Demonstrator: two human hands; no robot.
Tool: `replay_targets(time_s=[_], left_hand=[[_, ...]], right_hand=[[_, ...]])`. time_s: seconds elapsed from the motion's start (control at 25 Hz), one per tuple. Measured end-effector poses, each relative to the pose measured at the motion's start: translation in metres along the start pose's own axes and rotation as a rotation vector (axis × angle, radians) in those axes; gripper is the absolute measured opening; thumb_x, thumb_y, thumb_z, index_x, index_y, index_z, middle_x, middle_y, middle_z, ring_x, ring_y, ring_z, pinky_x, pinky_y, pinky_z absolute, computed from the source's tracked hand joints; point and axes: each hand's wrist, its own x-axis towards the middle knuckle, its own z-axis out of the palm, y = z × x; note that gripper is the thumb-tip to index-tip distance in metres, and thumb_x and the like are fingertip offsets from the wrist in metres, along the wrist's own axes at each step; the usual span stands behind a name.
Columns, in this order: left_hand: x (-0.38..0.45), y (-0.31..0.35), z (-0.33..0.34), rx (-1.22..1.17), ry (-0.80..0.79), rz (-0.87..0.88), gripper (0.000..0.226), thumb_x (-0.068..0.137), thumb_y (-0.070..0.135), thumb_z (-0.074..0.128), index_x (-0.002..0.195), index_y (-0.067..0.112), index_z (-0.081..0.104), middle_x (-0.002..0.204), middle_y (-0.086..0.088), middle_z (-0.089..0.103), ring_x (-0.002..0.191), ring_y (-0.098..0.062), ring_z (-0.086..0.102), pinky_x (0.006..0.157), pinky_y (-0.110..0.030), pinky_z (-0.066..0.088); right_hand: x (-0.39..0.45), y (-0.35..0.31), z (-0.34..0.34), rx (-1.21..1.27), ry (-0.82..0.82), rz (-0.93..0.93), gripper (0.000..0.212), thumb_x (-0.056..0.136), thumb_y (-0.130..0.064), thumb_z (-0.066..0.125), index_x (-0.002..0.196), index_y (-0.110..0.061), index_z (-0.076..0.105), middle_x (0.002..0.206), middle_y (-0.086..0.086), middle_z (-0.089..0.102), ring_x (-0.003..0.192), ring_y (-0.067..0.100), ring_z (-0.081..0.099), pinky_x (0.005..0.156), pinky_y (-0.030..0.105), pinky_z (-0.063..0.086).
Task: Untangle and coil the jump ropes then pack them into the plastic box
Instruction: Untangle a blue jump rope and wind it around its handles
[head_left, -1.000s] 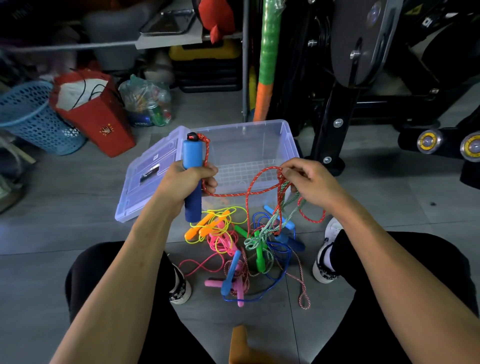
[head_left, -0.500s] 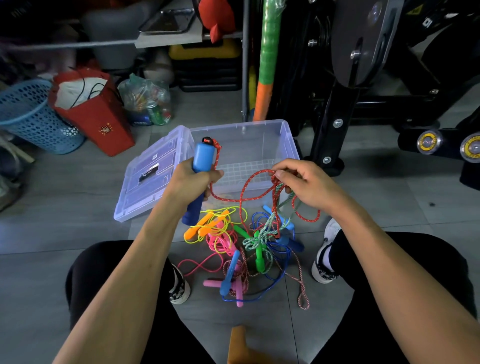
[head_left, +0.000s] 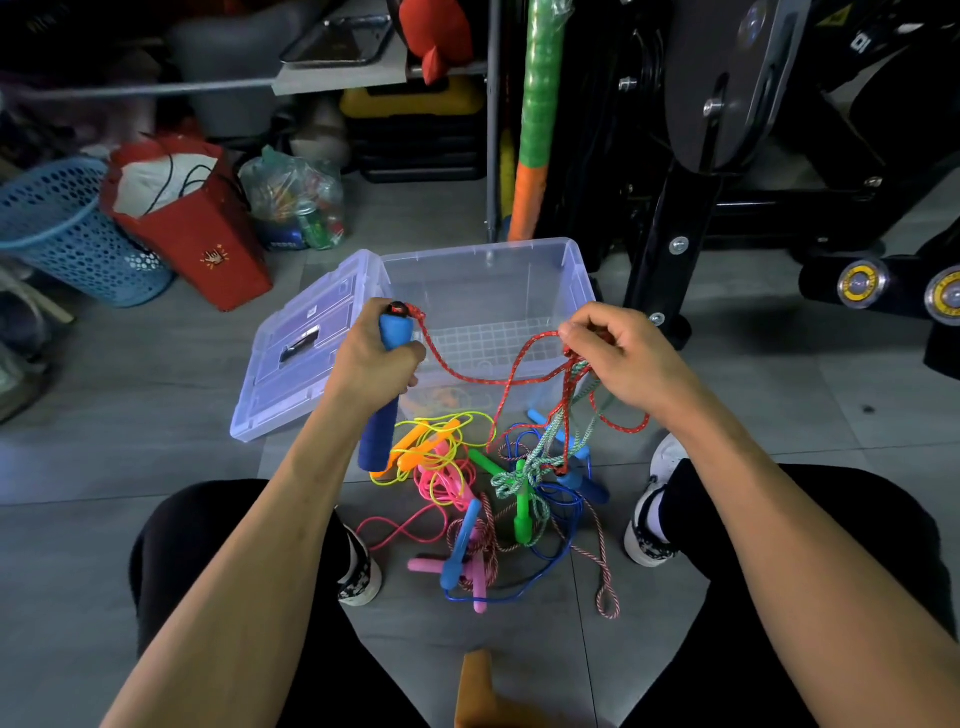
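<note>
Head view, person seated over a grey tiled floor (head_left: 130, 364), knees apart.

Left hand (head_left: 371, 364): fingers wrapped tight round a blue foam handle (head_left: 382, 415), held near upright, tilted slightly. Handle top sits in front of the plastic box's near-left corner; its lower end hangs below the fist, above the pile.

Red speckled rope (head_left: 467, 376) leaves the cap of that handle, sags in front of the box's near wall and rises to the right hand (head_left: 621, 358). Right hand: fingers curled, thumb and fingertips pinching the red rope together with strands of green-white rope (head_left: 524, 470). Below this hand the red and green-white strands drop in a twisted bundle into the pile; a loose red loop hangs under the wrist.

Plastic box (head_left: 571, 270): clear, open, on the floor just beyond both hands. No rope seen on its grid-patterned base. Its lid (head_left: 291, 374) lies flat on the floor, touching the box's left side.

Tangled pile (head_left: 483, 499) lies on the floor just in front of the box, between the two shoes. Contents made out: orange handles (head_left: 415, 447) with yellow cord nearest the box on the left; pink cord and pink handles; green handle (head_left: 522, 506) near centre; blue handles with blue cord; a red-white twisted rope trailing farthest from the box on the right side.

Left of the lid: red paper bag (head_left: 208, 244), then blue mesh basket (head_left: 67, 234). Black exercise machine (head_left: 701, 130) stands behind and right of the box.
</note>
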Motion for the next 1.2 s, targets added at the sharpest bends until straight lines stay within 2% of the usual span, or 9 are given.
replay_targets(time_s=[0.12,0.24,0.36,0.44,0.6,0.76,0.88,1.04,1.2], left_hand=[[-0.002,-0.004,0.000,0.087,0.016,0.027,0.012,0.080,0.024,0.070,0.085,0.014,0.063,0.071,-0.006,0.058,0.063,-0.030,0.059,0.065,-0.039,0.054],[-0.006,-0.003,0.002,-0.006,-0.014,0.007,0.024,0.085,0.028,0.068,0.082,0.004,0.068,0.063,-0.007,0.060,0.050,-0.019,0.054,0.059,-0.033,0.050],[-0.009,0.000,0.001,-0.047,-0.052,0.082,0.013,0.089,0.025,0.063,0.099,0.019,0.069,0.076,-0.002,0.072,0.047,-0.018,0.059,0.057,-0.031,0.054],[-0.011,0.001,0.001,-0.091,-0.042,0.097,0.023,0.091,0.020,0.060,0.112,0.027,0.066,0.081,-0.004,0.072,0.047,-0.020,0.060,0.055,-0.030,0.054],[-0.013,0.010,-0.004,-0.354,0.053,0.067,0.017,0.091,0.006,0.054,0.086,0.014,0.068,0.104,-0.002,0.072,0.049,-0.019,0.057,0.049,-0.026,0.048],[-0.015,0.011,-0.012,-0.540,0.050,0.122,0.017,0.091,0.002,0.054,0.086,0.010,0.068,0.107,0.000,0.073,0.049,-0.019,0.051,0.052,-0.024,0.045],[-0.017,0.011,-0.012,-0.529,0.049,0.213,0.018,0.093,0.002,0.054,0.098,0.007,0.070,0.112,0.001,0.072,0.050,-0.020,0.048,0.054,-0.024,0.045],[-0.018,0.013,-0.014,-0.547,0.052,0.298,0.021,0.093,0.002,0.053,0.104,0.006,0.070,0.114,0.000,0.071,0.053,-0.021,0.049,0.057,-0.026,0.044],[-0.018,0.015,-0.016,-0.579,0.037,0.357,0.021,0.093,0.004,0.053,0.107,0.005,0.069,0.115,-0.004,0.070,0.054,-0.025,0.047,0.059,-0.029,0.044]], right_hand=[[0.001,0.001,-0.002,0.022,-0.005,-0.008,0.024,0.099,-0.031,0.052,0.082,-0.017,0.062,0.074,0.010,0.059,0.059,0.011,0.045,0.058,0.026,0.040],[0.002,0.001,-0.001,0.062,-0.033,0.031,0.022,0.100,-0.028,0.049,0.087,-0.017,0.062,0.084,0.004,0.065,0.068,0.013,0.054,0.062,0.024,0.050],[0.002,0.001,0.001,0.061,-0.052,0.047,0.021,0.101,-0.025,0.047,0.089,-0.015,0.061,0.089,0.001,0.066,0.073,0.010,0.056,0.064,0.018,0.049],[0.003,0.001,0.000,0.070,-0.058,0.056,0.021,0.102,-0.025,0.046,0.090,-0.015,0.060,0.088,0.000,0.066,0.069,0.004,0.053,0.062,0.013,0.046],[0.004,0.005,0.001,0.096,-0.029,0.119,0.026,0.101,-0.028,0.048,0.090,-0.008,0.060,0.086,0.009,0.064,0.064,0.003,0.050,0.058,0.008,0.041],[0.007,0.016,0.005,0.043,-0.050,0.126,0.029,0.095,-0.035,0.058,0.080,-0.011,0.053,0.058,-0.013,0.051,0.051,0.002,0.043,0.054,0.018,0.037],[0.010,0.025,0.009,0.011,-0.112,0.131,0.016,0.095,-0.025,0.060,0.082,-0.018,0.056,0.072,-0.009,0.057,0.060,0.005,0.051,0.062,0.026,0.041],[0.013,0.036,0.011,-0.090,-0.117,0.164,0.017,0.090,-0.011,0.059,0.077,-0.022,0.059,0.081,-0.006,0.065,0.079,0.018,0.063,0.076,0.034,0.049],[0.012,0.041,0.013,-0.231,-0.127,0.207,0.012,0.086,-0.010,0.059,0.079,-0.018,0.062,0.081,-0.008,0.065,0.080,0.013,0.063,0.067,0.015,0.045]])
